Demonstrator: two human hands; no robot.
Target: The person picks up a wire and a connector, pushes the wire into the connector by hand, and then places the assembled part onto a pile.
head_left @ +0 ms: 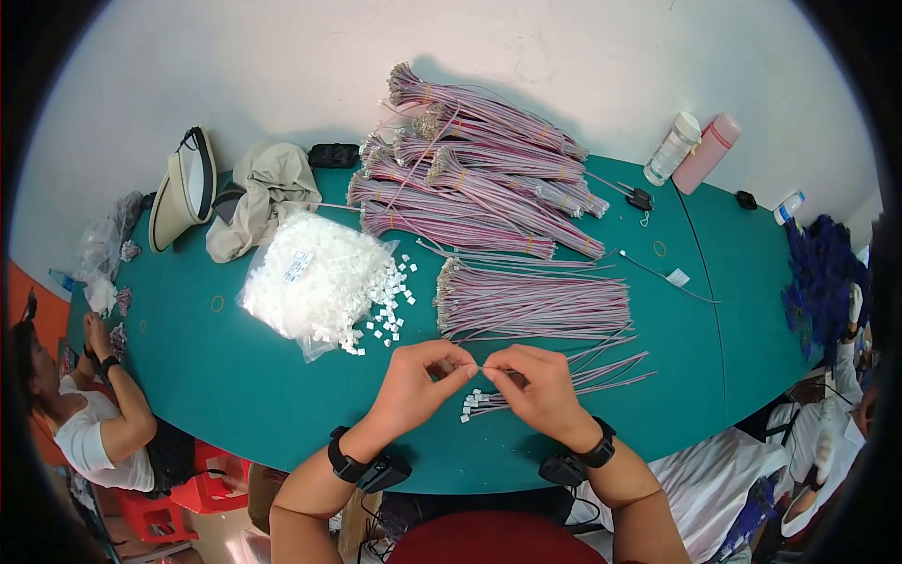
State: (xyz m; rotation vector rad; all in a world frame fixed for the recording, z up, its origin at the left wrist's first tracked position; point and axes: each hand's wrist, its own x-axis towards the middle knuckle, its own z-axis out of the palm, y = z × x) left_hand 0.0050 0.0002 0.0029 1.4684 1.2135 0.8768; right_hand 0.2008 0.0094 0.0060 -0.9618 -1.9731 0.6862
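Note:
My left hand (425, 378) and my right hand (534, 381) meet fingertip to fingertip above the near part of the table, both closed in a pinch. My right hand grips a thin wire, whose strand runs out behind the fingers toward the right. What my left fingertips hold is too small to make out. Under and beside my right hand lie several wires with white connectors (474, 404) at their left ends. Just beyond the hands is a wide spread of grey and pink wires (536, 301). Loose white connector housings (383, 320) are scattered left of it.
An opened clear bag of white housings (305, 277) lies on the green table (235, 376). Behind are tied wire bundles (479, 169), a visor hat (184, 193), a cloth (277, 183), a clear bottle (671, 148) and a pink bottle (707, 155). People sit at both sides.

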